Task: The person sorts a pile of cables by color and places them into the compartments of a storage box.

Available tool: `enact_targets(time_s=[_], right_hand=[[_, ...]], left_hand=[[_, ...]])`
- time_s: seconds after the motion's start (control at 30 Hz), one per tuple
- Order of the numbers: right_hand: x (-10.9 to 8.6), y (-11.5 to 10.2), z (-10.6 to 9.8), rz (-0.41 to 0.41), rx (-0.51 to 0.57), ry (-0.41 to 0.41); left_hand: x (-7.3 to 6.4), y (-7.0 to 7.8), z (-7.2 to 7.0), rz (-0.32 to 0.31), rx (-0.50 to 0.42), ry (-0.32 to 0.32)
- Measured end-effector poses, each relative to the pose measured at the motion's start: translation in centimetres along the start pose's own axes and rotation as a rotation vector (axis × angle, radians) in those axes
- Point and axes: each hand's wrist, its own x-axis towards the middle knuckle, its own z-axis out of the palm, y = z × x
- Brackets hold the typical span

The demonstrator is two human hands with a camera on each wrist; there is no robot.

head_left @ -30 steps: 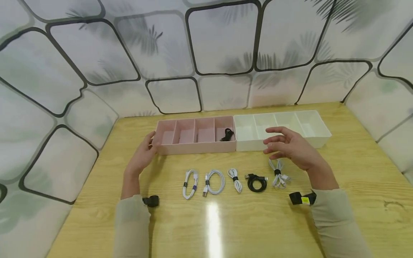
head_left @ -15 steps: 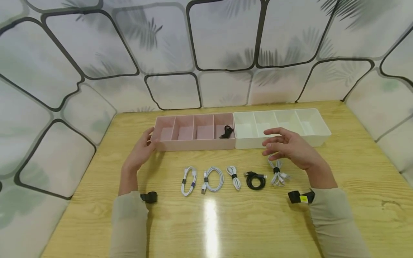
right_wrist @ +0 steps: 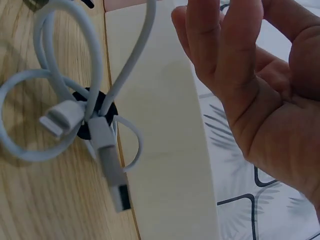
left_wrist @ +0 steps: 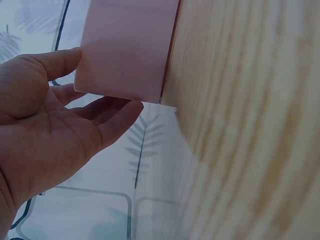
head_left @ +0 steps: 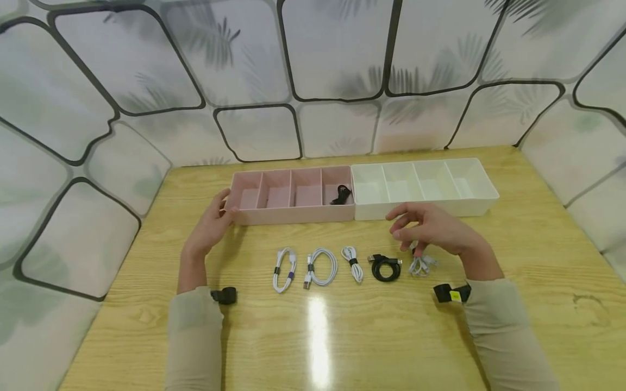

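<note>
My left hand (head_left: 209, 225) rests against the left end of the pink divided box (head_left: 293, 215), fingers along the end. In the left wrist view the thumb lies at the edge of the pink wall. My right hand (head_left: 432, 231) hovers in front of the white divided box (head_left: 464, 208) with nothing between its fingers. Under it lies a white charging cable (head_left: 421, 266), partly covered by the hand. In the right wrist view, that coiled white cable (right_wrist: 95, 55) has a black tie, a USB plug (right_wrist: 112, 172) and a smaller plug.
A row on the wooden table (head_left: 264, 336) holds a white looped cable (head_left: 285, 270), a round white coil (head_left: 324, 267), a narrow white bundle (head_left: 353, 264) and a black coiled cable (head_left: 385, 268). One black cable (head_left: 341, 194) sits in the pink box's right compartment. A patterned wall (head_left: 337, 127) stands behind.
My right hand has dipped and turned toward the white cable, covering more of it, its fingers drawn a little closer together. The left hand stays at the pink box; the head view has tilted slightly down.
</note>
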Motion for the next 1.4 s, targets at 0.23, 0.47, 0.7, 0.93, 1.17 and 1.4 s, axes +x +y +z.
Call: enact_targets(time_s=[0.23,0.47,0.7,0.93,1.17,1.4], right_hand=[[0.2,0.0,0.3,0.005,-0.052,-0.038],[0.3,0.1,1.0,-0.007,-0.150,-0.089],[0.7,0.5,1.7,-0.097,-0.281,-0.147],[0.8,0.0,2.9,-0.085,-0.435,-0.147],[1.2,-0.4,4.1,-0.032,-0.568,-0.152],[1.5,-0.2,4.3,-0.035,-0.595,-0.149]], left_hand=[[-0.2,0.1,-0.1,-0.007,0.006,-0.001],[-0.2,0.3,0.0,-0.008,0.011,-0.005],[0.0,0.2,0.0,-0.011,-0.006,-0.011],[-0.1,0.3,0.0,-0.006,-0.019,-0.008],[-0.1,0.3,0.0,0.007,-0.019,-0.004],[-0.2,0.3,0.0,0.002,-0.014,-0.001]])
